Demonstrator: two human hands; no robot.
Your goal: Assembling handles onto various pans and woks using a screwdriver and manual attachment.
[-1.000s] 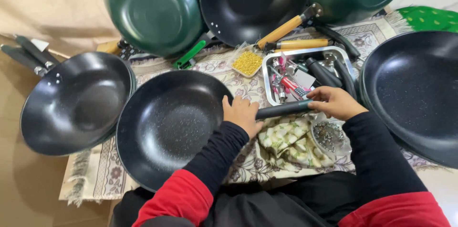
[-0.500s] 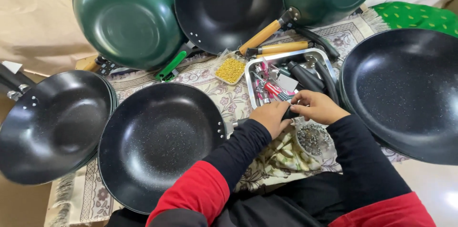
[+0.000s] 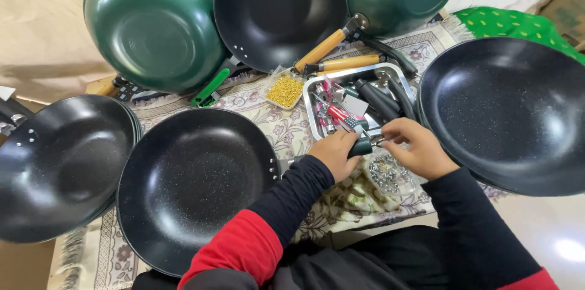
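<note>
Left hand (image 3: 334, 154) clamped round a dark pan handle (image 3: 362, 145), held just off the steel tray's (image 3: 309, 106) near edge — within reach of the parts. Right hand (image 3: 417, 151) pinches its metal end, steadying it; a black pan (image 3: 195, 186) lies at the left wrist.

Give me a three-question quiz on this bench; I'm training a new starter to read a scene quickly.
1. True or false: the left hand grips a dark handle next to the metal tray.
2. What colour are the small pieces in the clear packet left of the tray?
A) yellow B) blue C) white
3. Which pan sits just left of the person's left forearm, and what is its inside like?

Key
1. True; the right hand meets it at the handle's end.
2. A.
3. The black speckled pan; its inside holds nothing.
</note>
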